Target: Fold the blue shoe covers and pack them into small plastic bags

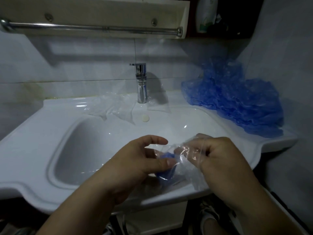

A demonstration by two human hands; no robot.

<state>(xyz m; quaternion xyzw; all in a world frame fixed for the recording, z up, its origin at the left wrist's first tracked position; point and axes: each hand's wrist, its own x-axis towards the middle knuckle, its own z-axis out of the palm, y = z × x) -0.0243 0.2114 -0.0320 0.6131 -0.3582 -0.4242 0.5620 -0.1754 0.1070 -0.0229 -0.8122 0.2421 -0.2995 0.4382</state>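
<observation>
My left hand [142,160] holds a folded blue shoe cover [165,173] between thumb and fingers, its top partly inside the mouth of a small clear plastic bag [188,165]. My right hand [220,156] pinches the bag's upper edge with curled fingers and holds it up over the front of the sink counter [33,150]. The bag's lower part hangs crumpled below my right hand. A large heap of loose blue shoe covers [237,102] lies on the counter's back right corner against the wall.
A chrome tap [142,82] stands at the back centre with several clear plastic bags [115,107] spread at its foot. The basin [81,150] dips at left. A towel rail [94,28] and a shelf with a bottle [205,14] hang above.
</observation>
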